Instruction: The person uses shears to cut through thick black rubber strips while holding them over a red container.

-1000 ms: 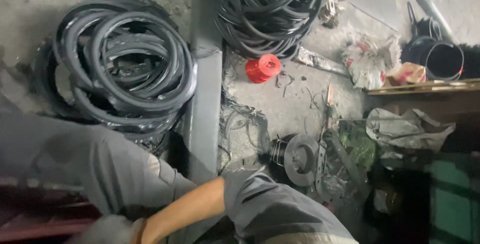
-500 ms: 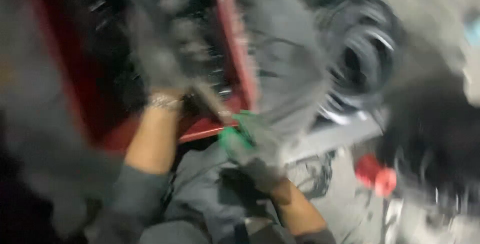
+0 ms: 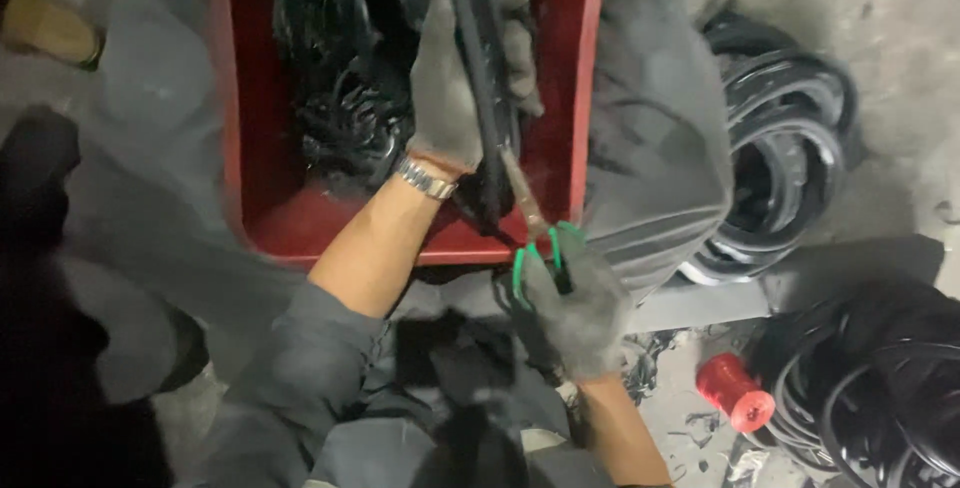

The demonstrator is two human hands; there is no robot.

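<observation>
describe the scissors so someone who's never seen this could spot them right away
Start at the red tub of black rubber scraps at top centre, then drop to its near right corner. There the gloved right hand holds the scissors, blades pointing up along the black rubber strip in the left hand. Their bright green handles stand out from everything nearby.

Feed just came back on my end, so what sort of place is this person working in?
Probably a rough scrap or recycling workshop: coils of black rubber tubing on a gritty concrete floor, a red tub of black scraps, and scissors at a black strip.
</observation>
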